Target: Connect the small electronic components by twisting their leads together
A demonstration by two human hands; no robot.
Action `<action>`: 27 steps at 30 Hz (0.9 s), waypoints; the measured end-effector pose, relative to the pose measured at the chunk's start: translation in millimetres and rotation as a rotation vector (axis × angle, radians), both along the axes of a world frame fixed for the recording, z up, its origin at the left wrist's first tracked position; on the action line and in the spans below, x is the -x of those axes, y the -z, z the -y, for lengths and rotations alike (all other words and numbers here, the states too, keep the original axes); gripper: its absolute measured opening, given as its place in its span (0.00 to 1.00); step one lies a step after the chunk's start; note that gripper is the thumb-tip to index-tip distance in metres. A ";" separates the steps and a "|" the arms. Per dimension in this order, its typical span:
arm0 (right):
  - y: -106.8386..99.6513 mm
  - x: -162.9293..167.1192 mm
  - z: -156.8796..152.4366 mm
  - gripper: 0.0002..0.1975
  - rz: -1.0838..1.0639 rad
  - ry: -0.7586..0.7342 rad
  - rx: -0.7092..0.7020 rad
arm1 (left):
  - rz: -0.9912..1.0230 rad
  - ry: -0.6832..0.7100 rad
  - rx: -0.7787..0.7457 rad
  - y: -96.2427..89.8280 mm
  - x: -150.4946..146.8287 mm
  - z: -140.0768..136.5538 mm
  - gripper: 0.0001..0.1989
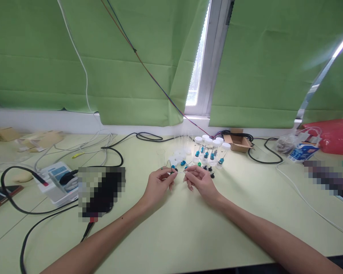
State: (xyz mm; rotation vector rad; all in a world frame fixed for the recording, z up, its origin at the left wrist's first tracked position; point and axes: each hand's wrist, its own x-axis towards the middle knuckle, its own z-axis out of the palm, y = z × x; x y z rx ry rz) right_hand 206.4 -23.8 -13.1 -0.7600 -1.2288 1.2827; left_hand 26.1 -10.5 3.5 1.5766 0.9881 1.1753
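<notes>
Your left hand (159, 185) is closed, with thumb and finger pinching a thin wire (180, 172). Your right hand (202, 182) is closed too, its fingertips pinching the other end of that wire. The wire is up near the middle of the desk (188, 232), between your hands, and a bent bit sticks up over your left fingers. It is too small to tell if it is all one piece.

Just past your fingers, there is little room. Small blue pieces (183, 163), a green piece (199, 164) and black pieces (212, 175) sit close by. Right behind them stand tubes with white caps (225, 146) and some clear tubes (186, 140), near the back edge of the desk by the wall.

Between your arms and toward you, there is a wide stretch of desk. To the right of your right hand there is more room, out to a long white cord (303, 203). The front edge of the desk runs under your right arm, low down. On your left, a blurred dark thing (104, 194) sits near your arm, and its black cord (87, 230) runs right up to that arm.
</notes>
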 end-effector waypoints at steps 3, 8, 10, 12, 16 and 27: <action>0.2 -0.4 -0.4 0.12 0.070 0.068 -0.104 | 0.011 0.013 0.015 -0.6 0.6 -1.8 0.11; -1.6 0.2 0.7 0.10 0.116 0.112 -0.163 | 0.006 0.024 0.007 1.3 0.2 -2.7 0.10; -1.9 0.4 0.8 0.09 0.118 0.109 -0.173 | 0.002 0.020 0.003 1.7 -0.3 -1.6 0.10; -1.9 0.2 0.7 0.10 0.119 0.098 -0.181 | -0.005 0.017 -0.003 1.8 -0.6 -0.2 0.10; -1.7 -1.1 0.5 0.13 0.131 0.083 -0.179 | -0.036 0.006 -0.027 3.4 -1.2 1.5 0.10; -2.5 -0.6 -0.2 0.16 0.025 0.030 0.039 | -0.222 0.014 -0.230 6.6 -0.8 4.7 0.10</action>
